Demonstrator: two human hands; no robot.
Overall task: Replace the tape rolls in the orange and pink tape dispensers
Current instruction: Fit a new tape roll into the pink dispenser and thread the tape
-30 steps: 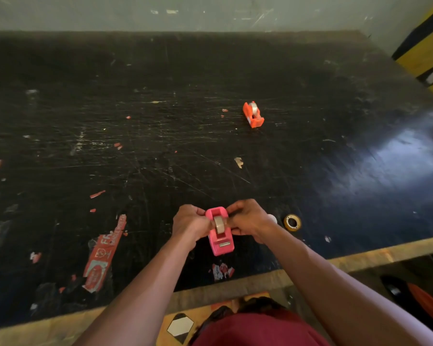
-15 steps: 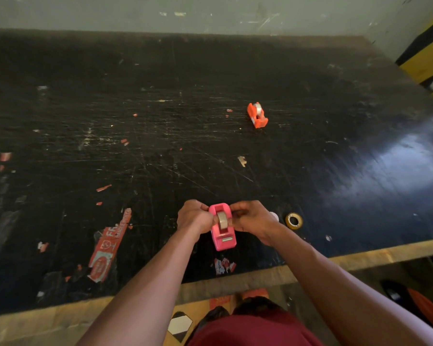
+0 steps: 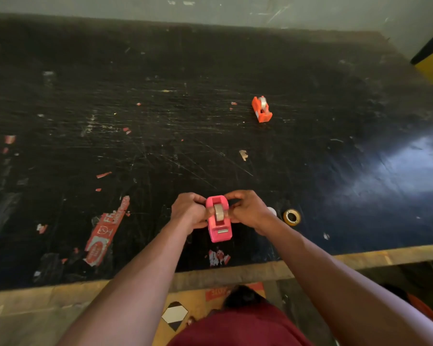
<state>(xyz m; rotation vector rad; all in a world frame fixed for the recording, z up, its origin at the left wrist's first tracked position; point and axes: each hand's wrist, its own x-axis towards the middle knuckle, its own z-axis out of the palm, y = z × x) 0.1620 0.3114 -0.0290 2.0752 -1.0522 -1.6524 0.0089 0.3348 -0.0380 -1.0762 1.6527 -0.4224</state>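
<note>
A pink tape dispenser [image 3: 220,229] stands on the black table near its front edge, with a tape roll [image 3: 219,212] seated in its cradle. My left hand [image 3: 189,211] grips the dispenser's left side. My right hand [image 3: 248,211] pinches its right side at the roll. An orange tape dispenser [image 3: 261,109] with a clear roll in it sits farther back, right of centre. A loose yellowish tape roll [image 3: 292,217] lies flat just right of my right hand, and a small white object [image 3: 272,210] peeks out behind that hand.
The black scratched table [image 3: 160,121] carries torn red and white sticker scraps [image 3: 105,233] at front left and a scrap [image 3: 218,257] near its wooden front edge [image 3: 235,273]. A grey wall bounds the far side. A yellow and black object [image 3: 432,61] stands at the right.
Both hands stay on the pink dispenser and have shifted slightly on it. The view has drifted a little; nothing else on the table has moved.
</note>
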